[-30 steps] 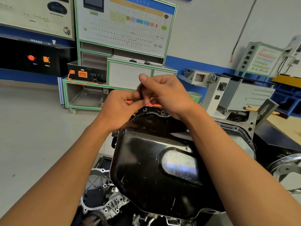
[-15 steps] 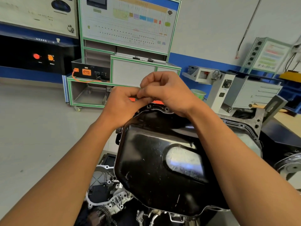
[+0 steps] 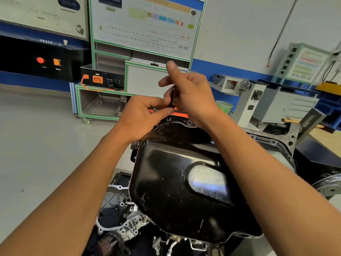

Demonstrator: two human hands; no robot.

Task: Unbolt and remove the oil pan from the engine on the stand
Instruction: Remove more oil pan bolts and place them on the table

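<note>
The glossy black oil pan (image 3: 177,182) lies bottom-up on the upturned engine (image 3: 121,218), filling the lower middle of the view. Both hands hover above the pan's far rim (image 3: 182,122), where empty bolt holes show. My right hand (image 3: 188,93) pinches a small dark part (image 3: 173,96), probably a bolt, with its thumb raised. My left hand (image 3: 145,115) has its thumb and fingertips meeting at the lower end of that same part. Most of the part is hidden by my fingers.
The engine block's grey flange (image 3: 287,143) extends to the right. A green-framed trainer cart (image 3: 114,100) stands on the floor ahead. A grey cabinet (image 3: 280,106) and a green bucket (image 3: 224,106) are behind on the right. Open floor lies to the left.
My right hand has lifted and opened its thumb upward, so the dark part now shows between the hands. My left hand stayed low by the rim. The view has shifted slightly.
</note>
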